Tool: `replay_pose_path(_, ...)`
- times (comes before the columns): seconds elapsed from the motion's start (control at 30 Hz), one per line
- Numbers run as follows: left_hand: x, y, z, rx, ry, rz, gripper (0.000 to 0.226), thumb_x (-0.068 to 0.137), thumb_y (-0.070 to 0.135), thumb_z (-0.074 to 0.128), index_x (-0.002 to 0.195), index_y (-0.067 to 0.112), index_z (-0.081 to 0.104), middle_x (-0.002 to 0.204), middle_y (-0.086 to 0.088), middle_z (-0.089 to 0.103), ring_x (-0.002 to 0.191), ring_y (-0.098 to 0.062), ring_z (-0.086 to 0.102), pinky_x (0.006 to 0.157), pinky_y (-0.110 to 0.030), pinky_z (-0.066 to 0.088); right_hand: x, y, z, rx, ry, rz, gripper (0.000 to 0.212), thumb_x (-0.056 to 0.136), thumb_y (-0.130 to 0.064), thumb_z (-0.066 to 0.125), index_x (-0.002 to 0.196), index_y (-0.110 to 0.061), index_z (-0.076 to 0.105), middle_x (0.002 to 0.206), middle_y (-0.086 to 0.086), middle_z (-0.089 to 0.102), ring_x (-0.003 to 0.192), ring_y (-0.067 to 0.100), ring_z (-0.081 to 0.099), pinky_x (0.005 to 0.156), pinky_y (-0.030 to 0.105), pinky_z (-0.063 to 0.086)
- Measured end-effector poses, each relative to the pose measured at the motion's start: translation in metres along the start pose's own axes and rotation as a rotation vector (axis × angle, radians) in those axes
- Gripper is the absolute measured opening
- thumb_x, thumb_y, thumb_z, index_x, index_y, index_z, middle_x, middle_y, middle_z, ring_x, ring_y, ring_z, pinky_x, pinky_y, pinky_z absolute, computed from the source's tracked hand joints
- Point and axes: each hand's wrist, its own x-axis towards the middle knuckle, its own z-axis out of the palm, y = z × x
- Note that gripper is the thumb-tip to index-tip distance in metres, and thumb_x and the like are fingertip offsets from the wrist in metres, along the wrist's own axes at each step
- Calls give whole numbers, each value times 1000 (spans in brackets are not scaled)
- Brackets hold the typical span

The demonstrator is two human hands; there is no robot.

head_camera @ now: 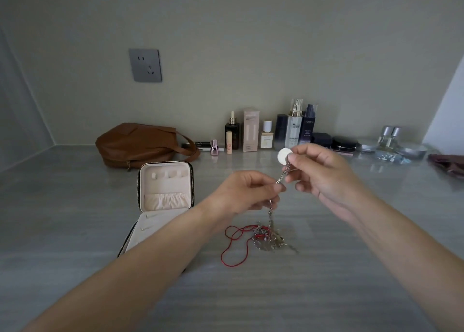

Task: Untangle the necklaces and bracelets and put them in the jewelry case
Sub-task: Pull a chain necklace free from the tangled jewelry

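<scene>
Grey countertop (100, 294) held the open jewelry case (164, 201), with no jewelry visible inside. Left hand (247, 193) and right hand (324, 176) both pinched a silver chain (282, 177) whose lower end ran into the tangle (266, 236) right of the case. Untangling had apparently barely begun.

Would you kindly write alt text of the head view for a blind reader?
The left hand and right hand pinch a silver chain with a white disc, rising from a tangle with a red cord on a counter, beside an open jewelry case.

Grey counter (75, 231) bears jewelry case (165, 188), tangle (263, 238), bag (140, 143), cosmetics (251, 130).
</scene>
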Motion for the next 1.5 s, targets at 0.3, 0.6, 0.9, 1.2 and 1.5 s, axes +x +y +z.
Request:
replay_pose_path(0.3,-69,-32,-61,1122,11,180,66,72,77,43,122,35,55,125,23,53,120,3,42,103,-14,28,7,13,-1,-53,42,16,14,92,-10,50,82,-14,59,63,0,59,57,11,57,52,24,40)
replay_pose_path(0.6,-85,-77,-82,1551,162,140,61,85,70,20,109,33,61,120,10,64,112,-19,61,85,-37,52,7,26,8,-33,5,52,10,90,-8,53,86,-10,62,63,0,67,55,7,59,46,16,43)
replay_pose_path(0.9,-35,-73,-94,1537,108,21,112,58,87,-13,132,27,45,148,4,36,141,-26,23,113,-48,17,13,8,8,-31,-63,31,12,91,-10,51,83,-12,60,67,3,71,56,7,58,52,20,37)
replay_pose_path(1.2,2,12,-6,44,23,181,27,95,23,44,111,8,59,95,-6,68,89,-14,67,87,-22,50,15,-22,12,-49,-97,-1,19,85,-5,55,72,-18,58,66,0,69,62,12,56,58,25,34)
replay_pose_path(1.5,5,20,-9,-173,276,221,9,87,12,60,82,15,66,60,7,68,50,-6,59,56,-23,50,17,-43,-1,-60,-16,9,3,80,-13,66,82,-15,67,63,-6,65,48,4,55,41,14,36)
